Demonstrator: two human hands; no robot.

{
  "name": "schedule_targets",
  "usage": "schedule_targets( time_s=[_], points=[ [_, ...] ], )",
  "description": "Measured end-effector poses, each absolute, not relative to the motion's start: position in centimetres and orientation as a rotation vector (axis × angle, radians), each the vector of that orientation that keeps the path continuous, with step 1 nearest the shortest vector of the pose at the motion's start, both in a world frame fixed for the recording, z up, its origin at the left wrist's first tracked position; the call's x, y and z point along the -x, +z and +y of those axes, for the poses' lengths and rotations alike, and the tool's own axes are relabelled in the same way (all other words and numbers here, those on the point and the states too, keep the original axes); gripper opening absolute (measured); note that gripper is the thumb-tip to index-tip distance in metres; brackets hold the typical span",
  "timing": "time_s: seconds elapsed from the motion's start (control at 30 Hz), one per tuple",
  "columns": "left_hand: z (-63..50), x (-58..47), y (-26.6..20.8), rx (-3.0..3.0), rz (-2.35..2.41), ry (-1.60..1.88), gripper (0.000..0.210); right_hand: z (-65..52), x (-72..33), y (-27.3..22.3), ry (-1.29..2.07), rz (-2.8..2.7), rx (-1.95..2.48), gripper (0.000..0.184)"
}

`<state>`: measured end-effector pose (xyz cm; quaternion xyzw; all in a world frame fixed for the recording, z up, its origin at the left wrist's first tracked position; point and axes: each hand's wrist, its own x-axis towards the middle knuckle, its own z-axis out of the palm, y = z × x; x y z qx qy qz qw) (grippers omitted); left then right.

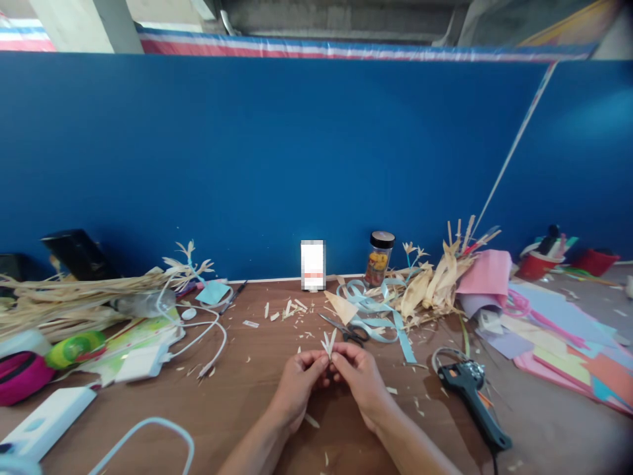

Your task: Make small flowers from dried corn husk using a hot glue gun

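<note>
My left hand [303, 382] and my right hand [357, 373] meet over the front middle of the table. Thumbs and fingertips of both pinch the base of a small pale husk flower [330, 344], its narrow petals pointing up and spreading. The curled fingers hide its lower end. Just beyond lie dark-handled scissors [352, 332], blades toward the upper left. A pale triangular piece of husk [341, 307] rests behind them, beside a loose coil of light blue ribbon [368, 300]. Cut husk scraps [289, 308] are strewn around.
A glue gun [472, 396] lies at the right, near coloured paper sheets [564, 336]. Dried husks [430, 284] and a black-lidded jar [380, 259] stand at the back. On the left are a husk bundle [89, 297], white cables [217, 330] and a power strip [49, 422]. A blue partition [257, 152] rises behind.
</note>
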<state>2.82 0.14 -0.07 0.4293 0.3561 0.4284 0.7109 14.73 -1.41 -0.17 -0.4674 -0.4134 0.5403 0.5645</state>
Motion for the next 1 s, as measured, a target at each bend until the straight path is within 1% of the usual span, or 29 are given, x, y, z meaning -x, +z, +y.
schedule_targets(
  time_s=[1.0],
  points=[
    [0.27,-3.00,-0.49,-0.959,0.827,0.958,0.025,-0.92,-15.12,-1.00,1.286,-1.056,1.110,0.026]
  ],
)
